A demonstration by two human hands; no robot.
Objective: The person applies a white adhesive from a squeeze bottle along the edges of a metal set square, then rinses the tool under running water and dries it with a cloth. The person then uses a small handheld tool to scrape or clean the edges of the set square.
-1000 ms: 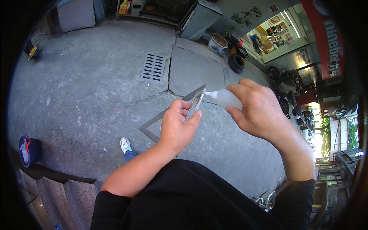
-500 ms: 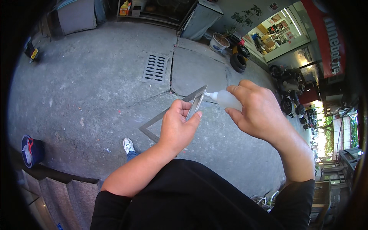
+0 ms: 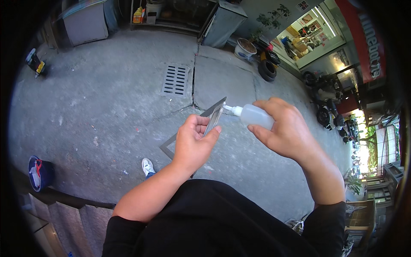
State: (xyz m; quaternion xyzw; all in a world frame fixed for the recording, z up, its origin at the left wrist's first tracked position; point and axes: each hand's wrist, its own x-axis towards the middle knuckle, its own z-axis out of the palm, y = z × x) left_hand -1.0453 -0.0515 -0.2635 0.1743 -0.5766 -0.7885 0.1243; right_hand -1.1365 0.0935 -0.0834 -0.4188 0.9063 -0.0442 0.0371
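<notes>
My left hand (image 3: 193,143) grips a thin grey metal frame (image 3: 212,115) shaped like a corner, its upper end sticking up past my fingers. My right hand (image 3: 284,130) holds a small translucent squeeze bottle (image 3: 252,116) lying sideways. The bottle's white nozzle points left and touches the top of the frame. Both forearms come in from below over my black shirt. The lower part of the frame runs down behind my left hand.
Below lies grey concrete pavement with a metal drain grate (image 3: 175,79). My white shoe (image 3: 148,166) shows near the middle. A blue bucket (image 3: 39,172) stands at the left by steps. Tyres (image 3: 269,70), a potted plant and parked scooters (image 3: 321,96) line the right side.
The right hand has drawn back to the right, so more of the bottle shows, with its nozzle staying at the frame's tip. The left hand and frame have held steady.
</notes>
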